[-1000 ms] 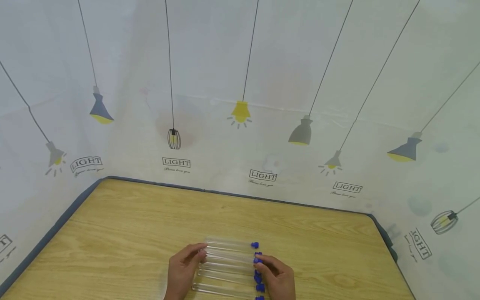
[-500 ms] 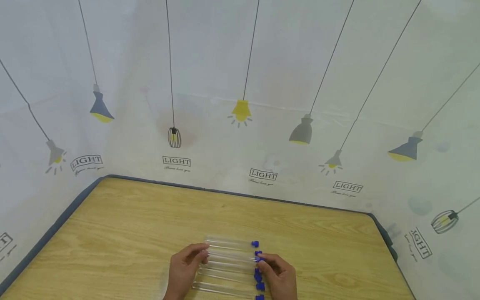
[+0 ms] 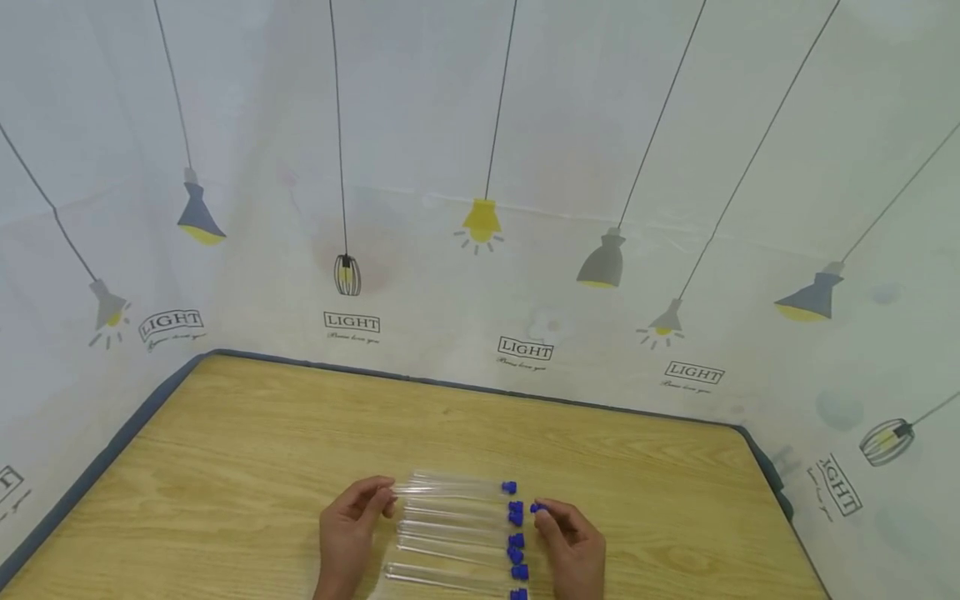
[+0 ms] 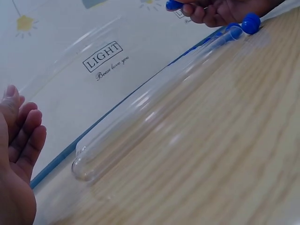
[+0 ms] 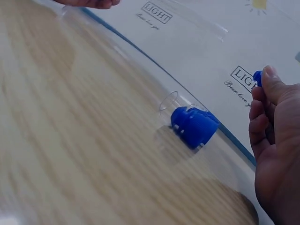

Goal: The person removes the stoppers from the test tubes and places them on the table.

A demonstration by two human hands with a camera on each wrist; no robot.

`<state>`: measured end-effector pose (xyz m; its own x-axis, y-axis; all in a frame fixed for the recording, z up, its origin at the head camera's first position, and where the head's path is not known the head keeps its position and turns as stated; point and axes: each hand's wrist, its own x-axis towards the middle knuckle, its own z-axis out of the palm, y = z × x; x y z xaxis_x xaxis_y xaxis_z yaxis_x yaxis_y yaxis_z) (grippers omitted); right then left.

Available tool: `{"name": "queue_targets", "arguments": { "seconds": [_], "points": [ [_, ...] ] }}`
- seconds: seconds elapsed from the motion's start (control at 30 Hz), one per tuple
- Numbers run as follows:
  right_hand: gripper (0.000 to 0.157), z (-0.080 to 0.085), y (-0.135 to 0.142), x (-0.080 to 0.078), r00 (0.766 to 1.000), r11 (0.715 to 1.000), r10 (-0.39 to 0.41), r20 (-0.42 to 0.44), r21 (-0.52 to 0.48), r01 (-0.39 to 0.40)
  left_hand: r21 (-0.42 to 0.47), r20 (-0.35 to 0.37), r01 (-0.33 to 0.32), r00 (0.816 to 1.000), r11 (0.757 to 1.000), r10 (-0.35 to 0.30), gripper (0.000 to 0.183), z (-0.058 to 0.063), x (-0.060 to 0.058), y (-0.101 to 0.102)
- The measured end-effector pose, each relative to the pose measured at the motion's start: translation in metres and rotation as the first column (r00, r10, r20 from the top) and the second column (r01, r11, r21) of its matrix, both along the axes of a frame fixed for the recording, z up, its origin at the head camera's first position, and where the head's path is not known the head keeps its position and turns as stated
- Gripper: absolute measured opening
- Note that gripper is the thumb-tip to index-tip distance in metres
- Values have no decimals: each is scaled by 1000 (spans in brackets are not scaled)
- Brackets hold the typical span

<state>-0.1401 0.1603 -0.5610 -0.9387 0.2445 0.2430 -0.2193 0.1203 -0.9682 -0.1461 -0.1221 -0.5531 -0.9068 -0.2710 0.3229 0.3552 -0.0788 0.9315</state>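
Between the thumb and fingers of my left hand is the rounded end of a clear test tube, raised above the others and pointing to the right. My right hand pinches a small blue stopper between thumb and fingertips, apart from the tube's mouth. Below, several clear test tubes lie side by side on the table, their mouths to the right. A blue stopper lies at the mouth of the nearest full tube in the head view, and others line up beyond it.
The wood-grain table has a dark blue edge. Behind it hangs a pale wall covering printed with lamps and the word LIGHT.
The blue stopper has come away from the held test tube. My right hand has moved right with the stopper, while my left hand has shifted left and slightly farther away with the tube.
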Motion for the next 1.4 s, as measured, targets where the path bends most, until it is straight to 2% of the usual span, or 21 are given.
{"name": "queue_targets", "arguments": {
  "seconds": [0.23,0.43,0.57,0.73,0.87,1.03,1.13,1.27,1.4],
  "points": [
    [12,3,-5,-1,999,997,-4,-49,82,8,-30,56,-47,997,998,49,11,-3,-3,4],
    [16,13,-13,1,996,988,4,-86,153,9,-55,97,-86,991,995,91,11,-4,-5,4],
    [16,12,-14,-1,999,985,-12,-43,170,19,-71,90,-106,990,992,112,12,-5,-7,2],
    [16,3,-13,-8,996,982,-59,66,182,46,-92,45,-109,993,990,113,14,-6,-11,1],
    [17,1,-15,-12,996,980,-66,60,189,54,-103,12,-117,993,988,119,14,-5,-15,2],
    [14,-1,-18,-18,994,964,-97,40,251,84,-82,33,-114,993,990,117,14,-1,-19,6],
    [13,-3,-18,-23,994,955,-102,32,281,89,-70,43,-118,992,991,121,15,6,-18,10],
    [14,-4,-17,-30,999,948,-52,-6,315,51,-75,48,-132,990,988,136,14,19,-13,15],
    [14,-4,-17,-32,1000,938,-14,-19,345,20,-84,67,-123,989,989,129,13,22,-11,19]
  ]
}}
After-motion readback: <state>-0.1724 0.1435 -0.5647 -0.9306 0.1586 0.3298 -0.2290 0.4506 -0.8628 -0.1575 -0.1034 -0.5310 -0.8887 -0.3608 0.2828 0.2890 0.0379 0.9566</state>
